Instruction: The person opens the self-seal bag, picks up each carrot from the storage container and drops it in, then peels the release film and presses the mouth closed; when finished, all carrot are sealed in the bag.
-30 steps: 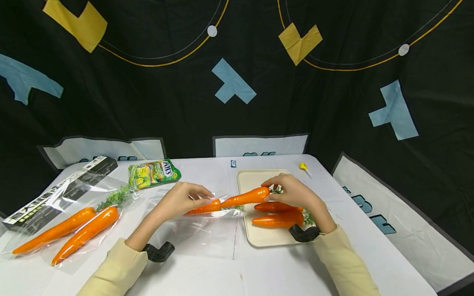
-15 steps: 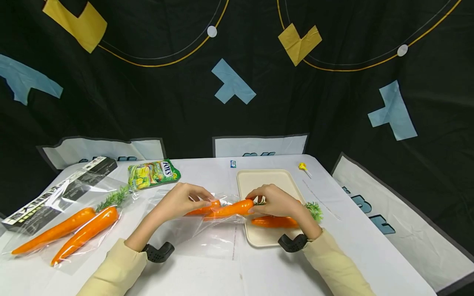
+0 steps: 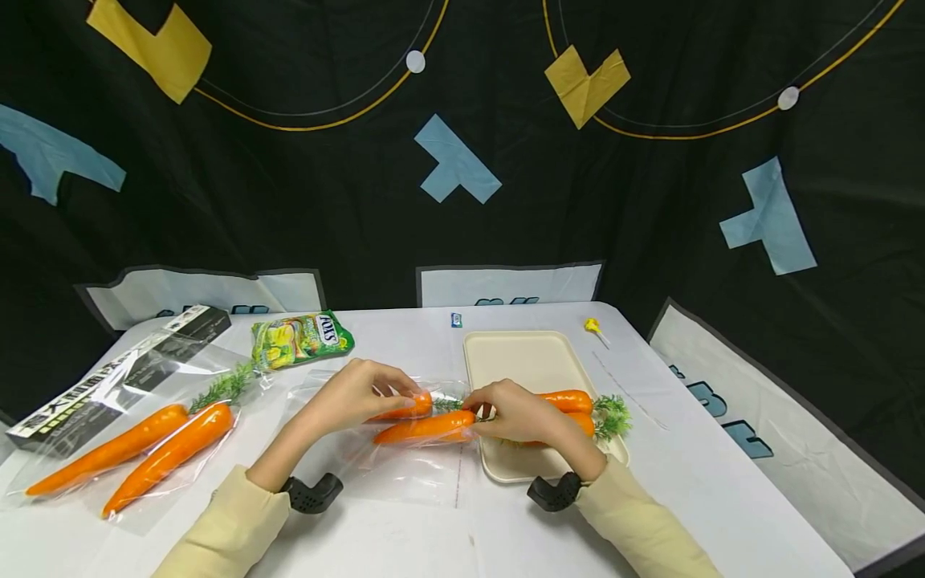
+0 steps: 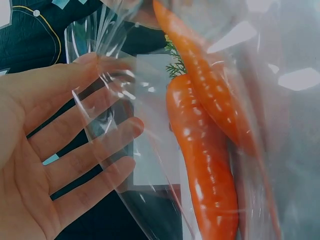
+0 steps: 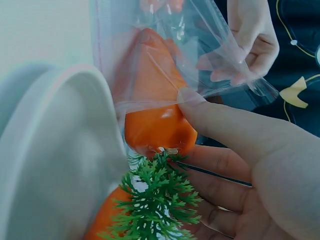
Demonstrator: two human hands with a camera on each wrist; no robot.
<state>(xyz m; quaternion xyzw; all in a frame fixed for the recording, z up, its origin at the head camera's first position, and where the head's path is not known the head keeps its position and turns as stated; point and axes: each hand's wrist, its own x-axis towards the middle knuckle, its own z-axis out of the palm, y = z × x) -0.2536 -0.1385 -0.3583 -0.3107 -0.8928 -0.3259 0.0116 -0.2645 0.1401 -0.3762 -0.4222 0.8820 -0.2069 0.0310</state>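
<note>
With thumb and forefinger my left hand (image 3: pixel 361 393) pinches the edge of a clear plastic bag (image 3: pixel 412 482), its other fingers spread in the left wrist view. One orange carrot (image 4: pixel 205 160) with green leaves lies inside this bag. My right hand (image 3: pixel 513 413) grips a second carrot (image 5: pixel 160 132) by its thick leafy end. Most of that carrot is within the bag, tip pointing left, and its green top (image 5: pixel 155 200) sticks out of the mouth. Behind the right hand, two more carrots (image 3: pixel 567 400) lie on a cream tray (image 3: pixel 506 353), partly hidden by the hand and forearm.
At the left, another clear bag holds two carrots (image 3: pixel 169 457) and overlaps a long black-and-white box (image 3: pixel 195 321). A green snack packet (image 3: pixel 299 339) lies at the back left. Farther back are a small blue sachet (image 3: pixel 456 319) and a yellow-topped lollipop (image 3: pixel 592 326).
My right hand has moved left and slightly down from over the tray, sliding its carrot into the bag. The left hand has stayed in place at the bag's edge.
</note>
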